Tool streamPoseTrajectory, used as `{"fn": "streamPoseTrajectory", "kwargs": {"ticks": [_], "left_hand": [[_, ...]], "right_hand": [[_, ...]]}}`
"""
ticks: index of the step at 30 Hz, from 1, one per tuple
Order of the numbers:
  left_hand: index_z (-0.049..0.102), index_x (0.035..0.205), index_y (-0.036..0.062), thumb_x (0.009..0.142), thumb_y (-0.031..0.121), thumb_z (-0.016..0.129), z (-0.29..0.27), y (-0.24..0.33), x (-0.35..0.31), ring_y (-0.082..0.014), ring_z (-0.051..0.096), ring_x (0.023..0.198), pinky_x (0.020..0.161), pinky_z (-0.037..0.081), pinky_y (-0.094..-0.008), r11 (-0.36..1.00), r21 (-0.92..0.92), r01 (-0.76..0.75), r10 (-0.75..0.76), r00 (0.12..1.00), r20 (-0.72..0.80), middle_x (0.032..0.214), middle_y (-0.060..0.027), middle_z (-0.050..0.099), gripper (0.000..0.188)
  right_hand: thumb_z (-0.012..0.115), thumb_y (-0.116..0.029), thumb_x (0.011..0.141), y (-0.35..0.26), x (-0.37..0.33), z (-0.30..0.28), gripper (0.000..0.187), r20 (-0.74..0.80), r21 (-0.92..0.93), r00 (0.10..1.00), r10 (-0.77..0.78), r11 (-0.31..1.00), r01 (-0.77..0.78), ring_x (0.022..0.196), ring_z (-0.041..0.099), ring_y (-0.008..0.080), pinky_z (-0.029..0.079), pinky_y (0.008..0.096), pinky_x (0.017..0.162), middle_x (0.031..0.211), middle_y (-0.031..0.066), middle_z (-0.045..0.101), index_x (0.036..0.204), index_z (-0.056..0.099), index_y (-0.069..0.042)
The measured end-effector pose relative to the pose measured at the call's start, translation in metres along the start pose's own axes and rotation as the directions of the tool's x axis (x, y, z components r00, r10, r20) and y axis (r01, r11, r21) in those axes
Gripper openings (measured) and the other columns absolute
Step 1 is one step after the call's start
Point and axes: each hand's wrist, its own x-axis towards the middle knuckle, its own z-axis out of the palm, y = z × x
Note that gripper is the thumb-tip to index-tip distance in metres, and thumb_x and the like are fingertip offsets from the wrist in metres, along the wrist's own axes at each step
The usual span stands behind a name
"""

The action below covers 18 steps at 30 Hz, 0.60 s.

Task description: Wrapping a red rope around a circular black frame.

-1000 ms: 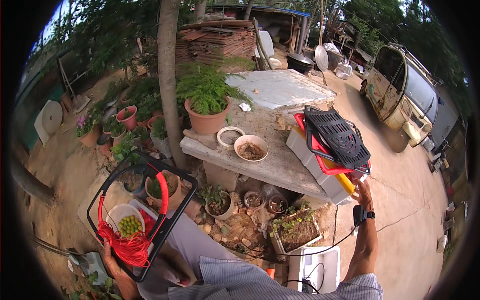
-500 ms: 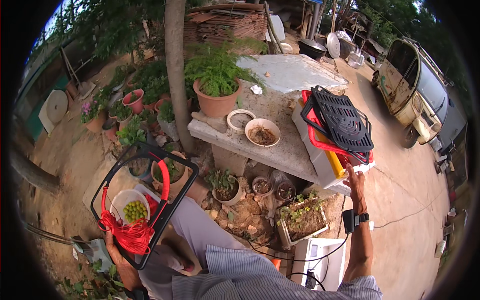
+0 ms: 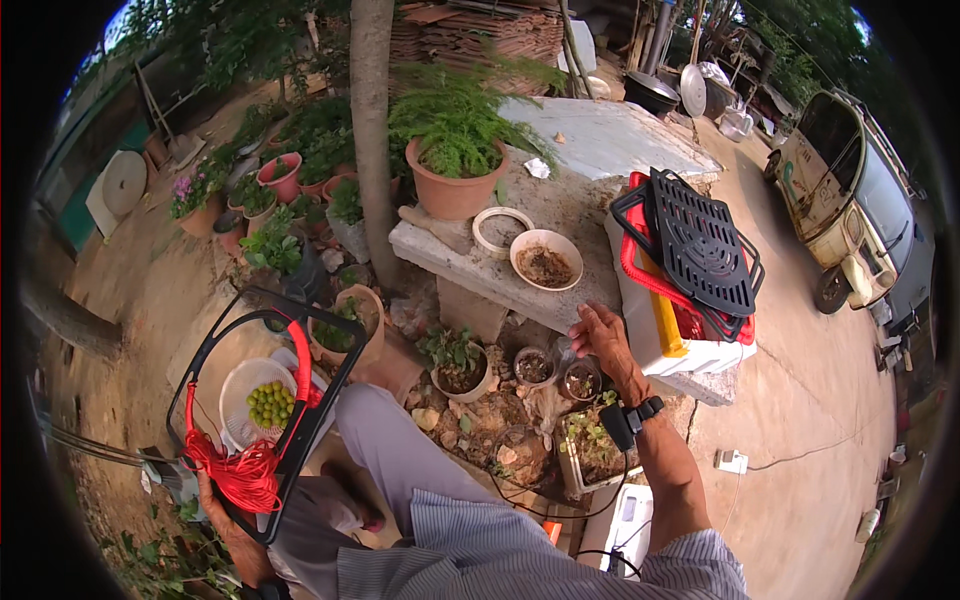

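The left hand (image 3: 218,512) grips the black plastic frame (image 3: 291,490) by its lower edge, red cord (image 3: 240,476) bundled beside its fingers, while the right hand (image 3: 606,343) extends, fingers slightly apart, white box (image 3: 640,312) just right of them.

Cord (image 3: 242,476) on frame (image 3: 306,455), basket (image 3: 236,400) seemingly beneath.

Two hands (image 3: 605,340); near left, one black frame (image 3: 312,432), one red cord bundle (image 3: 240,477) and one white basket (image 3: 236,393). On the surface (image 3: 590,215), one fern pot (image 3: 455,188) and one soil-filled bowl (image 3: 545,239); just nearer, two small pots (image 3: 534,381); far right, one vehicle (image 3: 850,195).
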Motion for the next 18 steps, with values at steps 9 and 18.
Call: {"fn": "streamPoseTrajectory", "kwargs": {"ticks": [9,18], "left_hand": [[0.045,0.132,0.006,0.091,0.04,0.057,-0.069,0.03,-0.045,-0.0265,0.06,0.102,0.087,0.052,-0.0432,0.982,0.154,-0.106,0.14,0.961,-0.238,0.12,-0.0111,0.057,0.054],[0.041,0.138,0.007,0.094,0.04,0.051,-0.107,0.027,-0.047,-0.0269,0.057,0.109,0.091,0.049,-0.0444,0.984,0.15,-0.099,0.144,0.936,-0.32,0.13,-0.0098,0.053,0.056]], "right_hand": [[0.054,-0.023,0.089,0.026,0.095,0.028,0.028,-0.079,0.201,0.995,0.067,0.978,-0.05,0.047,0.056,0.015,0.046,0.0273,0.038,0.068,0.0103,0.063,0.097,0.057,0.004],[0.053,-0.019,0.089,0.037,-0.008,0.021,0.021,0.171,0.042,0.949,0.264,0.961,-0.275,0.045,0.05,0.0138,0.039,0.0276,0.039,0.059,0.0061,0.055,0.076,0.055,-0.002]]}}
